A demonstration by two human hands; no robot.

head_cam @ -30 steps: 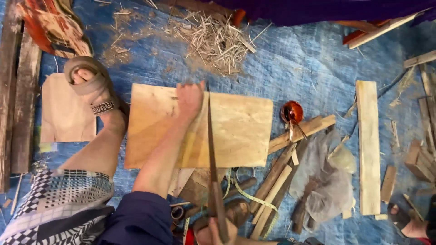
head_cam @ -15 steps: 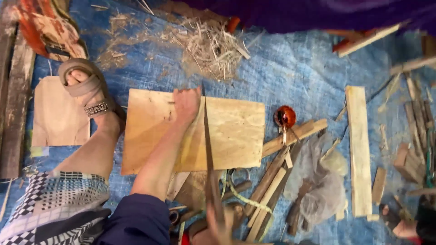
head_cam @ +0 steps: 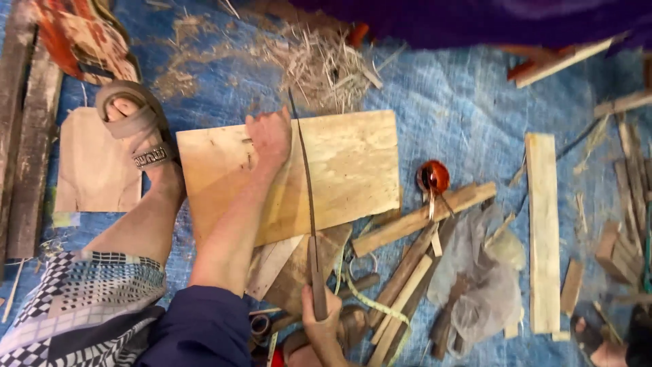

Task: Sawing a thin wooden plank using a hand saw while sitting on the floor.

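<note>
The long blade runs straight away from the person across the plywood board — right hand fingers closed round its handle, left hand pressed flat just beside it.

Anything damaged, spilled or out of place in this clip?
Nothing looks damaged. The blue tarp is cluttered: a heap of shavings beyond the plywood, loose wood strips and crumpled plastic to its right. The left hand presses the plywood; the right hand holds a saw across it.
</note>
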